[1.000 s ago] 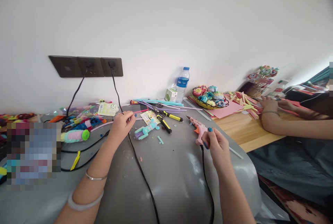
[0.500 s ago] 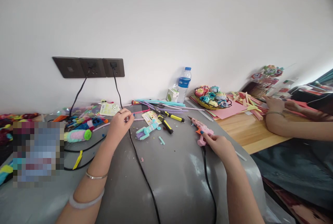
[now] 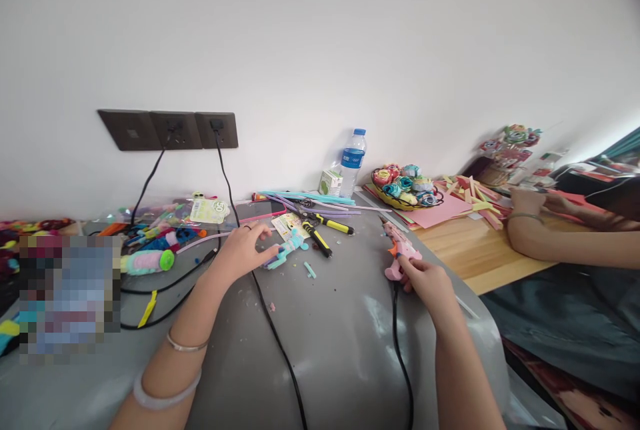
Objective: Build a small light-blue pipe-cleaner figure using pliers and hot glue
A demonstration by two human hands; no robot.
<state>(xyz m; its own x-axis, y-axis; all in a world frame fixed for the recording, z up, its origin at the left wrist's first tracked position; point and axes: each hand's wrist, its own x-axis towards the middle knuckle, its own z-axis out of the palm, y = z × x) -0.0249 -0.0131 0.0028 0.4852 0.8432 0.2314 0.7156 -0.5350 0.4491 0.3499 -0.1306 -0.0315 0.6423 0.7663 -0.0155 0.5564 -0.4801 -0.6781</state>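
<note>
Grasping the pink, smooth plastic glue gun (image 3: 402, 247) by its handle, the right hand (image 3: 424, 278) has thumb and fingers wrapped on the grip; whether the gun is lifted clear of the grey, glossy table (image 3: 345, 350) cannot be told. Its nozzle points away beyond those fingertips, and a black, flexible cord (image 3: 411, 398) trails from the handle's base. The left hand (image 3: 239, 255) is released, thumb and fingers parted at the turquoise-and-purple fuzzy figure (image 3: 289, 248); contact cannot be confirmed. Black-and-yellow-handled metal pliers (image 3: 317, 239) lie to the right of the left fingertips, just past the figure. By appearance, the figure is light, soft and easily bent, best taken by its trunk. The gun appears stiff and slightly slippery; hold the handle, clear of the nozzle.
</note>
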